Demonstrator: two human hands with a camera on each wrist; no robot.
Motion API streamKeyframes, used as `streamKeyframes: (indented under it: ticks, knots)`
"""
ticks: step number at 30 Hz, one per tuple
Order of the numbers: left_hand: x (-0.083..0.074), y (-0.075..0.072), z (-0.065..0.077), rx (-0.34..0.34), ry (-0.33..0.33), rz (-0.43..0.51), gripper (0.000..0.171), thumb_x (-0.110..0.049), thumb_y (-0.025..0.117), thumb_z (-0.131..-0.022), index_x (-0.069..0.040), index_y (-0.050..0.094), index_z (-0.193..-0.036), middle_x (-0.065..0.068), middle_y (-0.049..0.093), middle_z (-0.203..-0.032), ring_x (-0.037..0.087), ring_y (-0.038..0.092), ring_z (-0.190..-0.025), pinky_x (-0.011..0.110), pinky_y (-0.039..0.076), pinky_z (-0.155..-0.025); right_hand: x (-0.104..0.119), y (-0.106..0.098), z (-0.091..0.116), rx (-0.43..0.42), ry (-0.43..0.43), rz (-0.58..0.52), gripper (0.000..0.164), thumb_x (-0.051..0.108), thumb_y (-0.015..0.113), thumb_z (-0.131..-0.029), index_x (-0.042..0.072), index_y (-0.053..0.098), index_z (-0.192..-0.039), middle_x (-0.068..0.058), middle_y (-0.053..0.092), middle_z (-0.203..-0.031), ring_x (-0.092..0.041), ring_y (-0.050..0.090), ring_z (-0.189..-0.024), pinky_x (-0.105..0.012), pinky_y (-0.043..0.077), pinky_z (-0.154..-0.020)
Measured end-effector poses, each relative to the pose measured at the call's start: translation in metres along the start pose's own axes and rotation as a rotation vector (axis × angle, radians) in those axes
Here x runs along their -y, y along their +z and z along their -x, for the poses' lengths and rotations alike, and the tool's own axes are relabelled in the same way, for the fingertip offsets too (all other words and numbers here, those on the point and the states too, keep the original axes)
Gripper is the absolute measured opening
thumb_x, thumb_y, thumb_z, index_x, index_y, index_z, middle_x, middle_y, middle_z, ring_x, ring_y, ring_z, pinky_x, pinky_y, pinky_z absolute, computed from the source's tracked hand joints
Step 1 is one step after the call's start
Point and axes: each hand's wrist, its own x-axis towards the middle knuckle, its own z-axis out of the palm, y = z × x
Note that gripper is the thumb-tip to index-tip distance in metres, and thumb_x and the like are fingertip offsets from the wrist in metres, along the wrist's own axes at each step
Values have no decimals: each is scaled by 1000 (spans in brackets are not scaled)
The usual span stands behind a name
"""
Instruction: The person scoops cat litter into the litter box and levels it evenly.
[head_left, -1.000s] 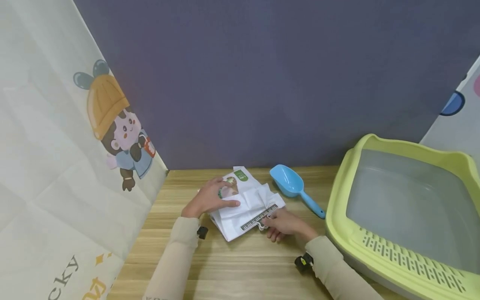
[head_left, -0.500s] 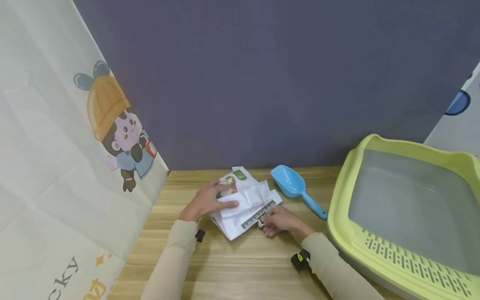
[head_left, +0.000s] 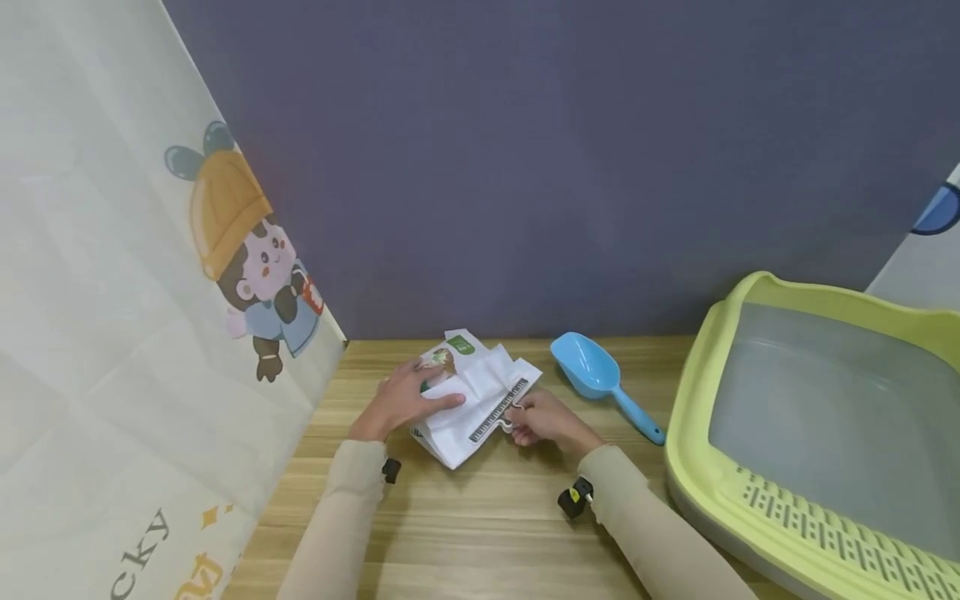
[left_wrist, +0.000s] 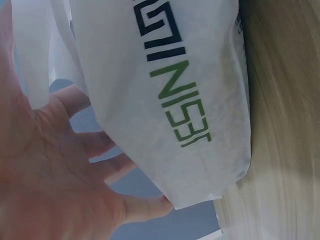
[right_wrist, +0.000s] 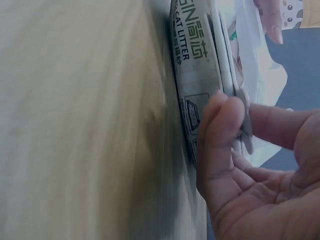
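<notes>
A white paper bag of cat litter (head_left: 480, 375) lies on the wooden table, its top folded over. A clip with a piano-key pattern (head_left: 498, 410) sits along the folded edge facing my right side. My left hand (head_left: 401, 400) rests on the bag's left part, fingers spread over the print. In the left wrist view, those fingers and the thumb (left_wrist: 147, 207) touch the bag's side, which bears green and dark lettering. My right hand (head_left: 551, 421) pinches the clip's handles between thumb and fingers. In the right wrist view the clip (right_wrist: 245, 122) is mostly hidden by the fingertips.
Behind the right hand lies a blue scoop (head_left: 588, 367), its handle pointing to the front right. A large litter box (head_left: 693, 400) with a yellow-green rim fills the table's right side. A dark wall (head_left: 525, 167) stands along the back edge.
The bag has shifted left, away from the scoop, and slightly toward the back, with both hands on it. The right hand has kept its pinch on the clip. The head view has turned slightly left.
</notes>
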Motion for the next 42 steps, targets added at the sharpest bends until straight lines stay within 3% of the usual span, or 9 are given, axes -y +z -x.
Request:
streamKeyframes:
  ticks: [7, 15, 22, 27, 34, 42]
  knots:
    - [0, 2, -2, -13, -24, -24, 95, -80, 64, -79, -22, 48, -153, 22, 31, -165, 48, 27, -152, 75, 23, -113, -1, 1, -5, -103, 27, -73, 22, 11, 61, -101, -6, 65, -88, -7, 64, -69, -10, 61, -56, -21, 55, -55]
    - [-2, 2, 0, -40, -23, -28, 97, -77, 71, -74, -21, 51, -151, 23, 32, -164, 49, 28, -151, 76, 25, -111, -13, -2, 1, 28, 29, -179, 33, 15, 53, -106, -17, 62, -103, -17, 75, -84, -15, 73, -67, -28, 61, -68]
    - [-1, 10, 6, -97, 8, -24, 90, -73, 79, -70, -21, 60, -140, 22, 33, -164, 47, 26, -152, 78, 20, -112, -18, 2, 3, -3, 22, -237, 26, 13, 56, -105, -13, 58, -102, -16, 75, -82, -14, 73, -65, -25, 60, -65]
    - [-11, 7, 10, -120, 46, -31, 78, -64, 86, -67, -13, 68, -124, 18, 47, -152, 43, 37, -143, 71, 29, -111, -18, 3, 5, -36, 20, -229, 21, 12, 57, -104, -8, 55, -97, -16, 76, -80, -12, 71, -62, -23, 59, -62]
    - [-23, 6, 8, -91, 114, -112, 82, -53, 90, -67, -9, 65, -132, 14, 65, -133, 34, 56, -124, 52, 42, -101, -18, 2, 6, -35, 7, -247, 18, 10, 56, -104, -3, 54, -92, -13, 75, -76, -10, 70, -61, -21, 57, -60]
    - [-22, 12, 7, -71, 120, -91, 79, -45, 92, -68, -10, 65, -133, 11, 69, -130, 33, 61, -122, 52, 46, -99, -23, -2, 6, -33, 20, -257, 20, 9, 57, -103, -1, 53, -86, -15, 76, -78, -11, 70, -61, -21, 57, -59]
